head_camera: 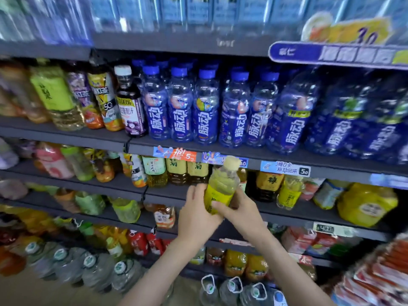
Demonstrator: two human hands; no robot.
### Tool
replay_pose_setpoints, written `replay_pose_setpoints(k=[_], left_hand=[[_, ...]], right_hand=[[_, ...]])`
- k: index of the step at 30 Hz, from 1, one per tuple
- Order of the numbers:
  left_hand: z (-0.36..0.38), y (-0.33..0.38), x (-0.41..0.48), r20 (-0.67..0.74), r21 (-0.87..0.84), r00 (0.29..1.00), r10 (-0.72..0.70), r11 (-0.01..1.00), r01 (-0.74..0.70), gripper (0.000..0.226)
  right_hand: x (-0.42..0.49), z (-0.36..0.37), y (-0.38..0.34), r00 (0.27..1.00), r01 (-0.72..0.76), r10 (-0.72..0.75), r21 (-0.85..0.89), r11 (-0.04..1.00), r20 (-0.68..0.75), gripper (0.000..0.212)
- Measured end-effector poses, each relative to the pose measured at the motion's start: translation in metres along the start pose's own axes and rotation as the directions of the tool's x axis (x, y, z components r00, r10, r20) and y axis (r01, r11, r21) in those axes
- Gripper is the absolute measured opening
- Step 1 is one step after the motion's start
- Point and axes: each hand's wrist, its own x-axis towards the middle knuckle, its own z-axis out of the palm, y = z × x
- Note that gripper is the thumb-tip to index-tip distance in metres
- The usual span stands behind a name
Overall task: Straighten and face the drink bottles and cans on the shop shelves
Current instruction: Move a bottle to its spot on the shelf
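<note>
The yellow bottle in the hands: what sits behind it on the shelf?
Behind the yellow bottle are amber tea bottles and part of a price strip. The bottle and both hands, left hand and right hand, hide whatever stands directly behind.

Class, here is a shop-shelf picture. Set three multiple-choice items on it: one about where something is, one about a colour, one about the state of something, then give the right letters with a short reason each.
1. Where is the yellow bottle?
A. Lying on the floor
B. Held in front of the shelves
C. Standing on the top shelf

2. What colour are the caps on the row of blue-labelled bottles?
A. Blue
B. Red
C. White

3. How is the yellow bottle being handled?
A. Left hand only
B. Nobody touches it
C. Both hands grip it

Answers:
1 B, it is off the shelf, tilted, in front of the price tags.
2 A, each cap in that row is blue.
3 C, the left hand and right hand wrap its lower part.
</note>
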Motion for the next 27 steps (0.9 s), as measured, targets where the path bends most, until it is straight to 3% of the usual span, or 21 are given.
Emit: replay_pose_setpoints(k=[4,6,9,11,14,18,22,27], left_hand=[[-0.02,0.05,0.012,0.031,-0.117,0.96,0.279,0.955,-0.273,0.062],[-0.04,0.077,0.03,0.144,-0.258,0.874,0.464,0.87,-0.42,0.068],[-0.067,0.119,0.053,0.278,-0.427,0.752,0.598,0.778,-0.461,0.086],[-0.074,0.144,0.063,0.174,-0.361,0.752,0.636,0.752,-0.552,0.091],[-0.071,0.18,0.07,-0.118,-0.213,0.738,0.665,0.709,-0.672,0.087],[-0.051,0.224,0.076,-0.335,-0.035,0.59,0.735,0.616,-0.787,0.084],[-0.023,0.266,0.079,-0.376,0.051,0.394,0.839,0.443,-0.895,0.089],[0.009,0.311,0.087,-0.21,-0.087,0.391,0.896,0.381,-0.92,0.073]], right_hand=[[-0.022,-0.048,-0.048,0.977,0.129,-0.126,0.009,0.992,-0.171,0.03],[-0.029,-0.075,-0.072,0.953,0.199,-0.193,0.002,0.98,-0.235,0.027],[-0.037,-0.109,-0.113,0.918,0.303,-0.3,-0.029,0.953,-0.258,0.032],[-0.034,-0.126,-0.136,0.892,0.36,-0.353,-0.025,0.932,-0.282,0.038],[-0.027,-0.146,-0.161,0.809,0.433,-0.396,-0.014,0.901,-0.435,0.047],[-0.03,-0.163,-0.182,0.671,0.507,-0.453,-0.082,0.858,-0.587,0.041],[-0.036,-0.195,-0.186,0.531,0.56,-0.432,-0.081,0.824,-0.729,0.047],[-0.044,-0.276,-0.182,0.433,0.597,-0.433,-0.108,0.795,-0.791,0.041]])
